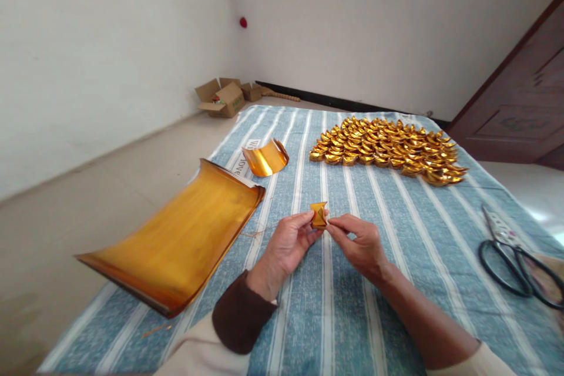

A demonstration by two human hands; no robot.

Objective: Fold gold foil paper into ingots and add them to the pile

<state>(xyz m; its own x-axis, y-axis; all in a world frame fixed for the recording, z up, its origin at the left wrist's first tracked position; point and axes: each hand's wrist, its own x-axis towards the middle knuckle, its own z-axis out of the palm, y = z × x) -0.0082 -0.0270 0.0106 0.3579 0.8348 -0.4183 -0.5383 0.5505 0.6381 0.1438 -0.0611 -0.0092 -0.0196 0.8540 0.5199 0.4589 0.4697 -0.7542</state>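
Far left: a thick stack of gold foil sheets [176, 241], curled at the edges, lying on the blue striped cloth [352, 317] and overhanging its left side; plenty of unfolded stock left, by the look of it. Just behind, a smaller curled pile of cut gold pieces [265, 160], waiting. At centre, held up above the cloth: a small half-folded gold piece [318, 215], pinched from the left by the left hand [286, 247], fingers closed on its edge, and from the right by the right hand [359, 244], fingertips closed on the other side. Fold apparently in progress, not yet ingot-shaped. Beyond, to the right: a large spread of finished gold ingots [388, 150] in rows, many already done. Far right: black-handled scissors [511, 258], lying idle.
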